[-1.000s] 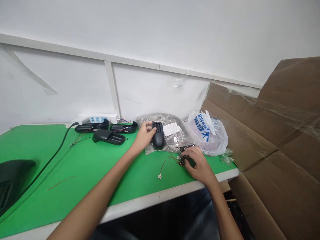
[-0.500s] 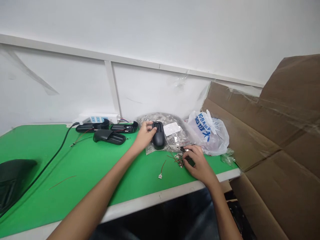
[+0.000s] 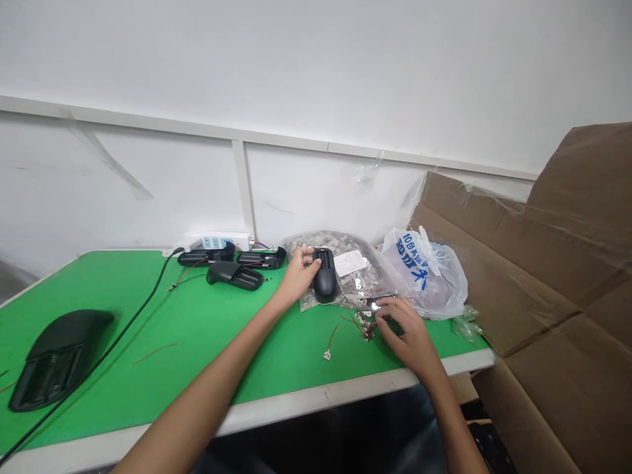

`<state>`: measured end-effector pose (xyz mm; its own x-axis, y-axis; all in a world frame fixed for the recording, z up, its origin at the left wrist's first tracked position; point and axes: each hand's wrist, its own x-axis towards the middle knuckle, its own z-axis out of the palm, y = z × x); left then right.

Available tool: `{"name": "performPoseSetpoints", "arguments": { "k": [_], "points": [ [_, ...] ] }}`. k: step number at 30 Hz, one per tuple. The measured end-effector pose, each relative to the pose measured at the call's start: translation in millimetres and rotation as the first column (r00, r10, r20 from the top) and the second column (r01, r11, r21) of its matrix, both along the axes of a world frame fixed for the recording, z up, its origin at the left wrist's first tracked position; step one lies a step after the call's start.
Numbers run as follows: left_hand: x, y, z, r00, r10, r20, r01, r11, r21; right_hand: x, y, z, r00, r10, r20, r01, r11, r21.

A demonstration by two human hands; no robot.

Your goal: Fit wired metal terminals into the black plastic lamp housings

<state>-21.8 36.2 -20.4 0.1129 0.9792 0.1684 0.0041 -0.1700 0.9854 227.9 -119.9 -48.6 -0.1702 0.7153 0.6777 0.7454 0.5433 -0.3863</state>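
Note:
My left hand (image 3: 297, 275) grips a black plastic housing (image 3: 325, 283) by its upper side, thumb over the open battery slots. A thin wire sticks out at its top. The housing is held over a clear plastic bag (image 3: 372, 263) full of small metal parts. At the bag's front edge, my right hand (image 3: 405, 332) is closed in a pinch, with something small and shiny at its fingertips. Those fingers are over a small heap of wired contact pieces (image 3: 365, 326). One contact piece with a red wire (image 3: 327, 354) lies apart to the left.
More black housings (image 3: 237, 274) lie at the back left by a white power strip (image 3: 217, 241). Another housing (image 3: 54, 362) sits far left beside a black cable (image 3: 128, 322). A white plastic bag (image 3: 429, 276) and cardboard (image 3: 557, 283) stand on the right.
The view has swung left, so everything sits further right and slightly lower. My left hand keeps its hold on the housing. Something shiny now shows at my right fingertips.

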Motion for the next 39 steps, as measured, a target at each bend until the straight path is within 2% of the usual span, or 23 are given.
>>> {"name": "performPoseSetpoints", "arguments": {
  "k": [4, 8, 12, 15, 22, 26, 31, 35, 39],
  "points": [
    [-2, -3, 1.7, 1.000, 0.000, 0.019, 0.001, 1.000, -0.014, 4, 9, 1.2, 0.998, 0.015, -0.065, -0.011, 0.998, 0.063],
    [-3, -3, 3.7, 1.000, -0.009, 0.025, 0.010, 0.999, -0.032, 12, 16, 1.7, 0.995, 0.039, -0.094, -0.039, 0.999, 0.006],
    [-3, -3, 5.7, 1.000, -0.021, 0.023, 0.022, 0.999, -0.048, 19, 12, 0.2, 0.993, 0.116, 0.001, -0.116, 0.988, -0.107],
    [-1, -2, 6.4, 0.999, -0.030, 0.027, 0.031, 0.998, -0.049, 18, 8, -1.3, 0.986, 0.142, 0.081, -0.126, 0.976, -0.180],
    [-1, -3, 5.8, 0.999, -0.021, 0.050, 0.023, 0.999, -0.044, 12, 10, -3.7, 0.988, 0.107, 0.112, -0.086, 0.980, -0.178],
    [-2, -3, 6.3, 0.998, -0.015, 0.057, 0.017, 0.999, -0.037, 13, 11, -2.7, 0.991, 0.114, 0.063, -0.104, 0.983, -0.154],
    [-2, -2, 6.6, 0.996, -0.028, 0.080, 0.033, 0.998, -0.059, 13, 15, -2.8, 0.993, 0.084, -0.084, -0.095, 0.986, -0.138],
    [-3, -2, 5.8, 0.995, -0.039, 0.087, 0.045, 0.997, -0.069, 8, 25, 7.9, 0.978, 0.072, -0.196, -0.117, 0.966, -0.229],
    [-3, -2, 4.5, 0.995, -0.033, 0.089, 0.038, 0.998, -0.048, -1, 40, 33.4, 0.986, 0.091, -0.137, -0.140, 0.903, -0.405]
  ]
}}
